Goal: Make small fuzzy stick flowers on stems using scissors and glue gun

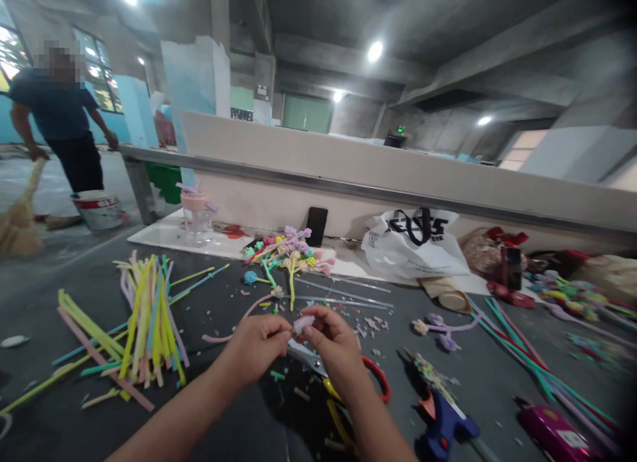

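Between the fingertips of my right hand is a small pale lilac fuzzy piece, perhaps cut chenille stem. Close to its left end, my left hand is closed in a pinch; what it holds is hidden. Scissors with red and yellow handles lie on the table under my hands. A curved pink chenille stem rests beside my left hand. Just beyond my hands sits a pile of colourful chenille flowers.
Cut chenille stems are heaped on the left. A blue glue gun and a magenta tool lie at the right. Along the back are a clear cup, a phone and a white bag. A person holds a broom at far left.
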A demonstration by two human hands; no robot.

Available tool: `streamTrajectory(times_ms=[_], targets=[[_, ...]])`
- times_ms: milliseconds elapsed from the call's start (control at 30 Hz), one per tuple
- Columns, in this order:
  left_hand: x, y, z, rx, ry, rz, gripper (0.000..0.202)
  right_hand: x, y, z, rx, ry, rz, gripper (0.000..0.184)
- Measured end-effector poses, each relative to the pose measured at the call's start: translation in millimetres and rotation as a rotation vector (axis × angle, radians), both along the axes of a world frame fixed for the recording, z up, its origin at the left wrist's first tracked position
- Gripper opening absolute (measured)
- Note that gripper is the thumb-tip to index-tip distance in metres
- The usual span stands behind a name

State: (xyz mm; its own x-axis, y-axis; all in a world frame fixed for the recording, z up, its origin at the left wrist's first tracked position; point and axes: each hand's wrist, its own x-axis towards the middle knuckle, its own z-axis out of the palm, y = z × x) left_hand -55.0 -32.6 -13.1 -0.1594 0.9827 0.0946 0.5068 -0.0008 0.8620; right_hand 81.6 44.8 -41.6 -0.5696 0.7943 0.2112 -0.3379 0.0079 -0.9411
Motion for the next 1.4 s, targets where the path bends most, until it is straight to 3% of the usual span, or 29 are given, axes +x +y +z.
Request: streamTrajectory(times_ms=[200,400,533,633,733,833,900,967,1067,1200,1300,1400], targets=[[-2,3,-6.2,-0.077,0.086,0.045,0.023,-5,-3,-3.6,-0.016,-0.062,0.001,0.019],[-7,8,-23.0,-0.201,-0.262,-0.005,0.023,-6,-1,-10.0,-0.038,-0.076,0.022,0.023],[-9,9,-22.3,-0.15,-0.383,0.035,0.027,-4,-1,-4.5,-0.028,-0.06,-0.035,0.045],[-6,7,-17.5,-0.148,-0.511,0.029,0.031,-4,-8,14.2,0.013,-0.026,-0.273,0.046],[-3,4,-16.1,-0.17,-0.63,-0.025,0.035,2,-24,49.5,0.102,-0.067,-0.423,0.04],[-1,2,-17.8,-0.187,-0.7,-0.08,0.035,27,-46,85.4,0.318,-0.081,-0.479,0.038],[0,2,-19.0,-0.205,-0.729,-0.113,0.034,54,-54,94.2,0.407,-0.177,-0.579,0.034],[0,1,-19.8,-0.229,-0.753,-0.14,0.033,88,-55,84.8,0.42,-0.363,-0.681,0.032],[1,2,-21.9,-0.251,-0.776,-0.176,0.033,134,-47,46.8,0.372,-0.745,-0.877,0.029],[1,3,-26.3,-0.255,-0.773,-0.21,0.035,162,-39,2.2,0.303,-1.221,-0.977,0.029],[-1,3,-26.3,-0.247,-0.742,-0.203,0.037,160,-41,-6.5,0.229,-1.416,-0.937,0.035],[-3,2,-22.7,-0.242,-0.735,-0.179,0.039,158,-43,-5.5,0.179,-1.452,-0.922,0.038]])
